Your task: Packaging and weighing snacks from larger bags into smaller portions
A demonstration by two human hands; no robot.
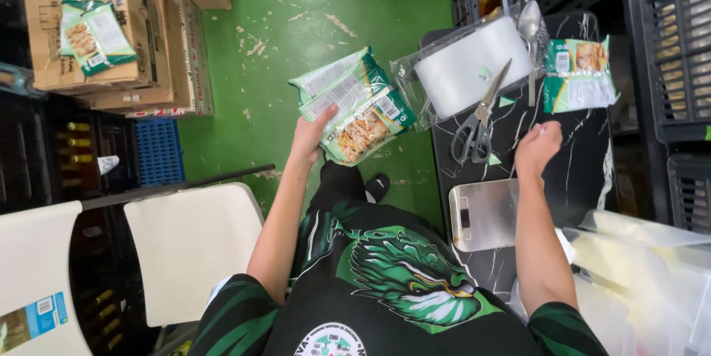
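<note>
My left hand (309,134) is clamped on a small stack of green-and-white snack packets (354,104), thumb on top, held out over the green floor (296,8) just left of the table. My right hand (538,147) is loosely curled on the black marble-look tabletop (585,171), holding nothing; whether the fingertips press down I can't tell. Scissors (478,122) lie just left of that hand, shut, tips resting on a clear bag of plastic sleeves (470,63). A metal spoon (529,26) lies at the bag's far edge. One more green packet (579,74) lies flat on the table beyond my right hand. A small steel scale (485,214) sits near the table's edge, close to my forearm. Clear plastic bags (644,267) pile at lower right. The floor paint is chipped and scuffed. Cardboard boxes (104,30) stand far left, another packet on top. Black crates (678,45) line the right side, white chairs (192,245) are lower left.
</note>
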